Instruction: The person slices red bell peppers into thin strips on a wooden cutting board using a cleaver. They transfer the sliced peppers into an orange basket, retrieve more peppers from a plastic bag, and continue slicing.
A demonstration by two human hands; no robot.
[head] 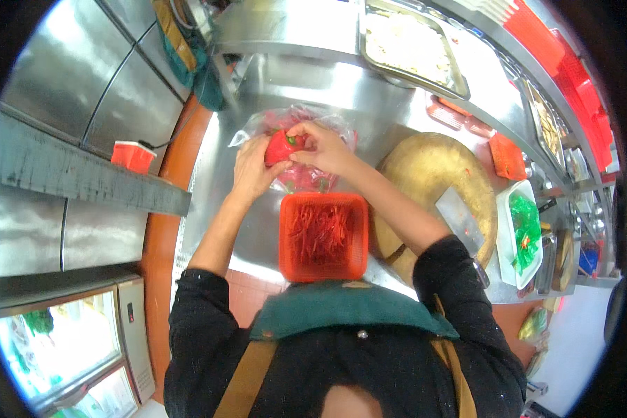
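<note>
A red bell pepper [278, 148] with a green stem is held up between both hands. My left hand [253, 166] cups its left side, the thumb across the front. Thumb and fingers of my right hand [324, 150] pinch it near the stem. Beneath and behind it lies a clear plastic bag [313, 177] with more red peppers showing through. Closer to my body, a red plastic basket [324, 274] contains thin red shreds [321, 227]. The bag and basket rest on a stainless steel table [214, 177].
Right of the basket, a cleaver [460, 217] lies on a round wooden chopping block [431, 162]. Beyond that is a white tub [506, 251] with a green plastic bag [524, 224]. A metal tray [368, 49] of pale food sits on the shelf above. A metal ledge [83, 167] juts in from the left.
</note>
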